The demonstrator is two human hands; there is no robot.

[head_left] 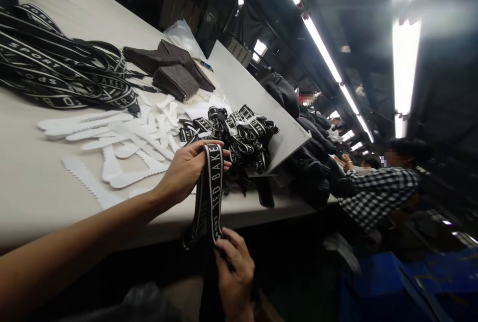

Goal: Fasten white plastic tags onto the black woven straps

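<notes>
My left hand pinches the top end of a black strap with white lettering, holding it up at the table's near edge. My right hand grips the same strap's lower end below the table edge, fingers closed round it. The strap hangs folded between the two hands. Just beyond my left hand lies a heap of folded black lettered straps.
The pale table holds white serrated plastic strips, a big pile of long black lettered straps at the far left, and brown pouches. Dark bags lie past the table corner. A person in a checked shirt sits at right.
</notes>
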